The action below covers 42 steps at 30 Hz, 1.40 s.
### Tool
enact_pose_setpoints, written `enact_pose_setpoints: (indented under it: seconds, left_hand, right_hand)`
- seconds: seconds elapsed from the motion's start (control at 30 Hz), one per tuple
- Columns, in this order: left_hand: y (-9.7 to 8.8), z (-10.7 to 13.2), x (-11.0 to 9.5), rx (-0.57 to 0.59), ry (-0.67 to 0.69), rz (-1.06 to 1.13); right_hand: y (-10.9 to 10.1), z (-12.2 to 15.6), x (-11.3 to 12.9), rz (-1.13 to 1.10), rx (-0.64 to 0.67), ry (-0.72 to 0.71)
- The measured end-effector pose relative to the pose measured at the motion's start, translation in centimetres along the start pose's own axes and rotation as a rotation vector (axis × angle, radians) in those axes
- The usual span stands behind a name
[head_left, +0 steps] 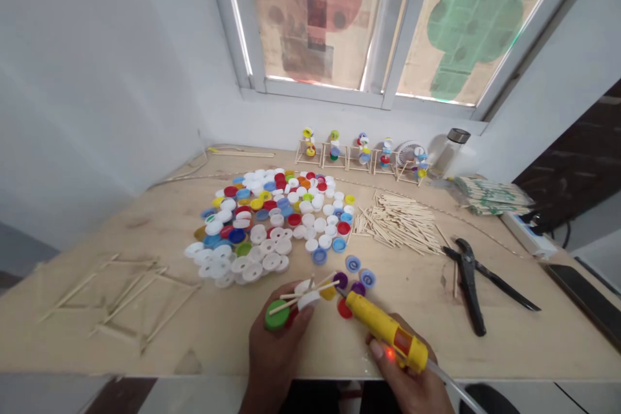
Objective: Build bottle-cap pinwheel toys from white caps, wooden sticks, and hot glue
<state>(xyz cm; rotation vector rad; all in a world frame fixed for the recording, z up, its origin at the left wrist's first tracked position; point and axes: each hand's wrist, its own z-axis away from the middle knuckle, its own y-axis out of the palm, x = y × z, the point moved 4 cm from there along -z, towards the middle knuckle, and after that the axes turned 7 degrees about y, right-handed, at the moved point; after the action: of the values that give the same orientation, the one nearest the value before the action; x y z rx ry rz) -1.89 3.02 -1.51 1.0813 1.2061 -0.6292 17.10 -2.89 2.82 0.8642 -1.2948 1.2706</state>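
My left hand (279, 343) is closed around a small assembly of bottle caps and thin wooden sticks (291, 301). A green cap (277, 315), white caps (309, 300) and a yellow cap (328, 293) show on it; part of it is hidden by my fingers. In my right hand (410, 369) is a yellow hot glue gun (385, 326), its red light glowing near my thumb. The nozzle points left, close to the yellow cap; whether it touches I cannot tell. Purple caps (358, 289) and a red cap (345, 308) lie by the nozzle.
Loose bottle caps (272, 233) cover the table's middle, with a pile of sticks (400, 223) to their right. Stick frames (126, 297) lie left. Pliers (468, 284) and a phone (585, 304) lie right. Several cap-and-stick models (361, 152) and a bottle (451, 152) stand at the back.
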Motion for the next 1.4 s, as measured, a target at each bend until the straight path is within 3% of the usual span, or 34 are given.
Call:
enact_pose_setpoints:
  seconds: [0.3,0.53,1.4]
  left_hand:
    - [0.0,0.0,-0.7,0.036,0.057,-0.163]
    - [0.1,0.0,-0.8,0.027,0.064,-0.182]
    - [0.3,0.0,-1.4,0.039,0.114,-0.263]
  right_hand:
    - [0.4,-0.5,-1.0,0.086,-0.061,-0.065]
    - [0.3,-0.7,-0.8,0.214,-0.074,-0.125]
    - [0.4,-0.9,-0.5,0.324,-0.109,-0.167]
